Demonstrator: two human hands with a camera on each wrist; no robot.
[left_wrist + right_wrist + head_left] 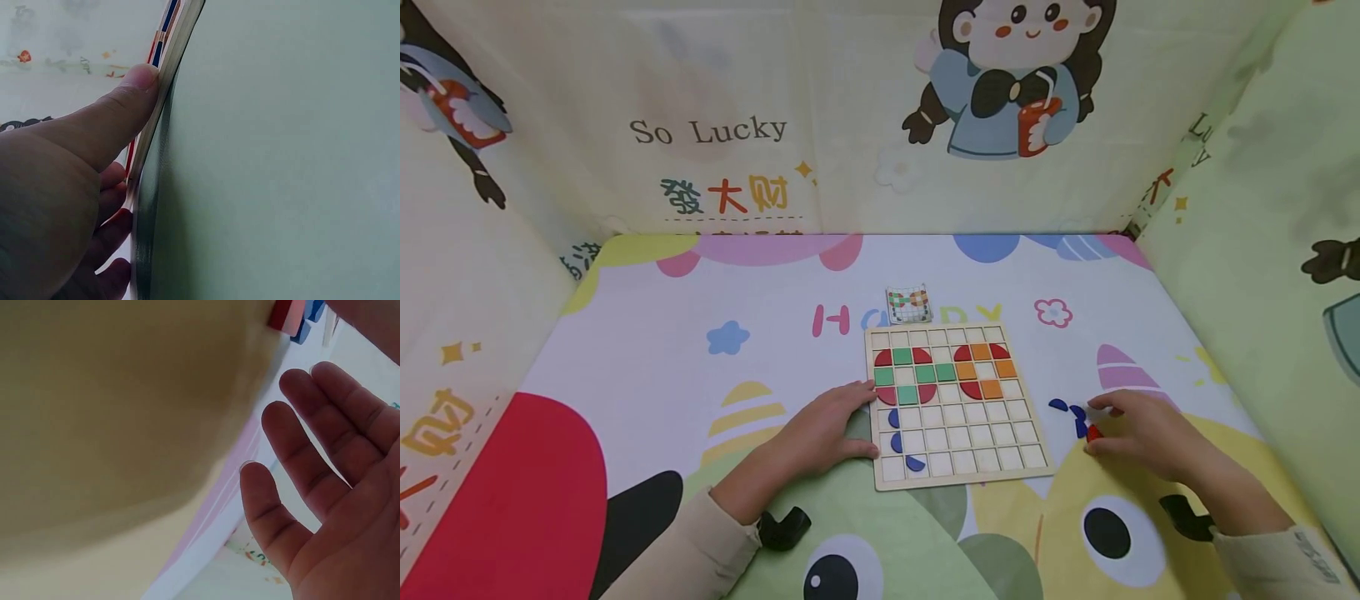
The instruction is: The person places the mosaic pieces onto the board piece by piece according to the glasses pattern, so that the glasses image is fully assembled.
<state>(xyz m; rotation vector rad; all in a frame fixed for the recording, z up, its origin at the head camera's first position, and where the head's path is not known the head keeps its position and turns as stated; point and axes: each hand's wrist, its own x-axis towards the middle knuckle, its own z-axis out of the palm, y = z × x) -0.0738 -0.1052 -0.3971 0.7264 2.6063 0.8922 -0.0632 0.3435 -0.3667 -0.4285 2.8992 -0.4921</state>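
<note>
A wooden grid board (1000,459) lies on the table with red, green, orange and blue flat pieces in its cells. My left hand (820,432) rests against the board's left edge, thumb and fingertips touching it. In the left wrist view the thumb (119,112) lies straight along the rim. To the right of the board, my right hand (1150,437) hovers by a red piece (1094,433) and several blue half-round pieces (1057,405). Its fingers (300,465) are spread and hold nothing; the red block (286,315) lies apart from the fingertips, near the thumb.
A small pattern card (908,305) showing a coloured grid lies just behind the board. Printed cloth covers the table (647,333), and patterned fabric walls (850,100) stand at the back and both sides.
</note>
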